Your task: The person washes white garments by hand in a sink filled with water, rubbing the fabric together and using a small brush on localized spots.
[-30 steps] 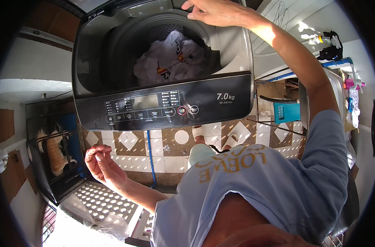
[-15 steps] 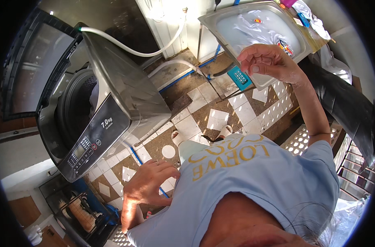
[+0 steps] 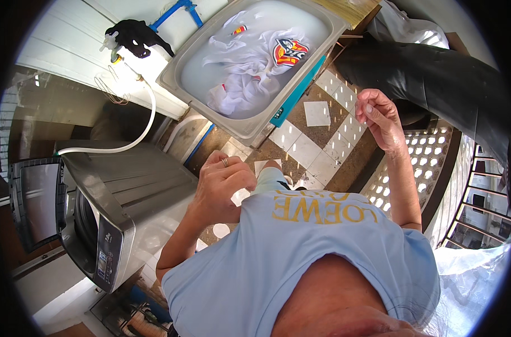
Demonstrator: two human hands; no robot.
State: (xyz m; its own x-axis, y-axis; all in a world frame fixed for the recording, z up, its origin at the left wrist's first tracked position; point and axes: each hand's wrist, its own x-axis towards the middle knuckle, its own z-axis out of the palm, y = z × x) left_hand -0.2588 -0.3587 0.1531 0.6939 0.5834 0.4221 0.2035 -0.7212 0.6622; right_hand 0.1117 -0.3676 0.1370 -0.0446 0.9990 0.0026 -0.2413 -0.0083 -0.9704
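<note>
Both the left hand (image 3: 224,182) and the right hand (image 3: 382,121) are empty, the left fingers curled with thumb apart, the right ones loosely bent. White cloth (image 3: 250,62) lies in cloudy water (image 3: 196,80) in the far basin (image 3: 244,128); soaked, it probably lifts best gathered two-handed and drained there.

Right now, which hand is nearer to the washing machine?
Left. The left hand is just right of the washing machine in the picture; the right hand is much farther right, beyond the sink basin.
</note>
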